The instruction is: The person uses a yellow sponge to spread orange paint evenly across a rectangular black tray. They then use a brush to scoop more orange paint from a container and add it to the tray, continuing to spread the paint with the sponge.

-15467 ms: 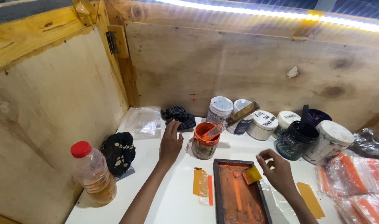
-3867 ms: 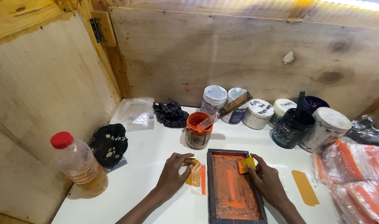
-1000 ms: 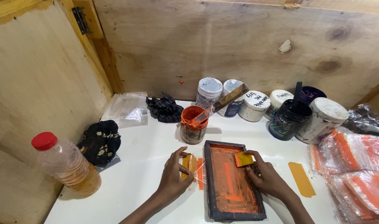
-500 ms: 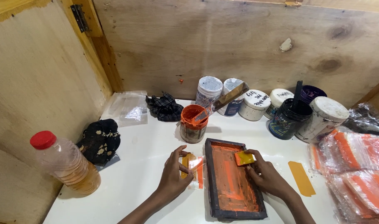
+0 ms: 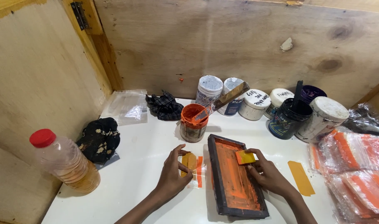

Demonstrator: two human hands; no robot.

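My left hand (image 5: 172, 176) pinches the small clear packet with its yellow strip (image 5: 191, 161) flat on the white table (image 5: 143, 149), fingers closed on its near edge just left of the dark framed printing screen (image 5: 235, 176). My right hand (image 5: 267, 176) grips the little yellow squeegee (image 5: 245, 157) at the screen's far end, pressed into the orange ink. I judge I am mid-print; the next stroke calls for an even pull toward me while the left keeps the packet from slipping.
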